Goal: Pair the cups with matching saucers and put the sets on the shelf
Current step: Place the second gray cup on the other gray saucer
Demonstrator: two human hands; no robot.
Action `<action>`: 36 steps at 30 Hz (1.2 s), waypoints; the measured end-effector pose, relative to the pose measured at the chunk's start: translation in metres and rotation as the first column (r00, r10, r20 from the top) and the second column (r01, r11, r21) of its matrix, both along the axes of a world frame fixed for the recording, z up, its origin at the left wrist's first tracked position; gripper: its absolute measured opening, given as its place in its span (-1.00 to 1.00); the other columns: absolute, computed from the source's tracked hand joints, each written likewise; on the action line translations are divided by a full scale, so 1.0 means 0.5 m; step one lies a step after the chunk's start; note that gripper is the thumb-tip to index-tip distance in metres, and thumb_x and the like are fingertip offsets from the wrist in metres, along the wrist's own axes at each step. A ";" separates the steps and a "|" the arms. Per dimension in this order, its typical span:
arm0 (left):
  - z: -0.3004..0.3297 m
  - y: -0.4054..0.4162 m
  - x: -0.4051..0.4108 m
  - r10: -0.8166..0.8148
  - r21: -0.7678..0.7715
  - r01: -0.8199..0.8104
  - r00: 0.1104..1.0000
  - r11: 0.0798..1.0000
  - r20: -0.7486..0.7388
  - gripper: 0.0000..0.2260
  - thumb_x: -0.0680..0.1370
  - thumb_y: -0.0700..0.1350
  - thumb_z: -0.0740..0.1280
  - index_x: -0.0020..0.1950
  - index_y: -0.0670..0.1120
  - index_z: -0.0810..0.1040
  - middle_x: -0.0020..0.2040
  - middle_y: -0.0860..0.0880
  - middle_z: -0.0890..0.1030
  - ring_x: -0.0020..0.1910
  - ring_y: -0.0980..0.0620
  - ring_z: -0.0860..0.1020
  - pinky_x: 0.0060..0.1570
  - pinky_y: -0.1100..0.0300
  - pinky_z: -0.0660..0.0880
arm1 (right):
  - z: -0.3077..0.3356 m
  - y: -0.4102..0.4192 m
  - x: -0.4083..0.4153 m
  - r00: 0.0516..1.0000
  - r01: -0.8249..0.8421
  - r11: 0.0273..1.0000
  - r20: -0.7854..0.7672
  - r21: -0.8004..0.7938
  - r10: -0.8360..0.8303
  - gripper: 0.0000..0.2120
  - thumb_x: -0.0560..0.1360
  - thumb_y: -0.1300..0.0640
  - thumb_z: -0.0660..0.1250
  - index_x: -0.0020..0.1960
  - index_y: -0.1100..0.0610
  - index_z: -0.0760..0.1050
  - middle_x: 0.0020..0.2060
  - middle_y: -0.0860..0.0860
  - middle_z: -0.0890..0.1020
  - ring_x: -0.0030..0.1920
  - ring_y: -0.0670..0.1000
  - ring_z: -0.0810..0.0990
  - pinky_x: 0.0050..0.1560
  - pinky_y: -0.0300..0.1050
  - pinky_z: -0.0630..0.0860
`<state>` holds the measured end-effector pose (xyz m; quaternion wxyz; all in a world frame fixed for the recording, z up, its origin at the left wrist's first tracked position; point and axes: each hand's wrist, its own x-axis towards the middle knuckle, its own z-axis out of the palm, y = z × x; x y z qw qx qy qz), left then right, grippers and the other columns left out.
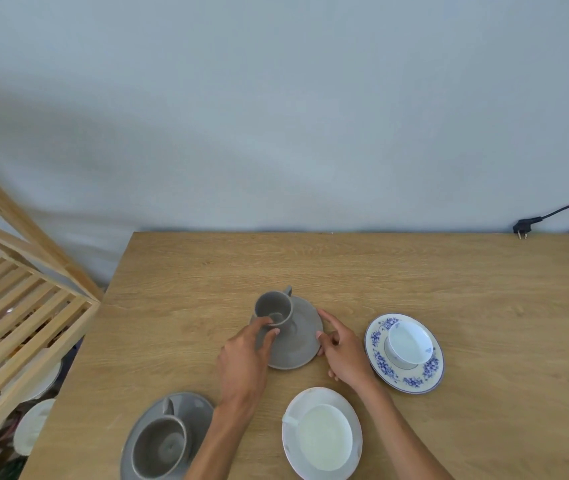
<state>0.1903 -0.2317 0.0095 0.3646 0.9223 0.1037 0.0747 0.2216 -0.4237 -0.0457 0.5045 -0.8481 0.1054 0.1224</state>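
Left hand (245,358): my fingers are pinching the near rim of the small grey ceramic cup (273,309).
Right hand (341,351): my fingers are closing on the right edge of the round grey saucer (298,344).
Cup: sitting tilted on the saucer's far-left part, on the wooden surface (414,271).

Grey cup (273,309) sits tilted on matching grey saucer (295,344).
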 end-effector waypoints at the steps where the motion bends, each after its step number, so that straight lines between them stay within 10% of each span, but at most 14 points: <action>1: 0.000 -0.005 -0.004 -0.006 0.011 0.006 1.000 1.000 0.002 -0.78 0.54 0.12 0.37 0.17 0.18 0.60 -0.06 0.08 0.72 -0.18 0.03 0.66 -0.30 0.21 0.41 | 0.001 -0.001 -0.001 1.000 -0.004 1.000 0.000 0.006 0.004 -0.55 0.66 0.08 0.26 0.48 -0.28 0.35 -0.21 0.16 0.67 -0.58 -0.03 0.48 -0.58 -0.21 0.41; 24: -0.034 -0.028 -0.019 -0.067 0.057 0.065 0.997 0.996 0.038 -0.72 0.53 0.09 0.40 0.24 0.18 0.57 0.12 0.15 0.68 -0.09 0.11 0.67 -0.23 0.22 0.55 | 0.009 0.000 -0.013 1.000 0.010 0.998 -0.004 0.065 -0.010 -0.54 0.66 0.06 0.29 0.51 -0.21 0.34 -0.24 0.04 0.69 -0.58 -0.04 0.50 -0.55 -0.14 0.51; 36: -0.045 -0.012 -0.029 0.020 -0.207 -0.015 1.000 0.978 0.019 -0.53 0.63 0.26 0.04 0.49 0.12 0.19 0.23 0.12 0.59 -0.17 0.12 0.62 -0.10 0.04 0.55 | 0.015 0.000 -0.015 1.000 0.009 0.998 -0.002 0.060 -0.009 -0.56 0.66 0.07 0.28 0.50 -0.21 0.34 -0.22 0.06 0.70 -0.59 -0.06 0.50 -0.58 -0.19 0.49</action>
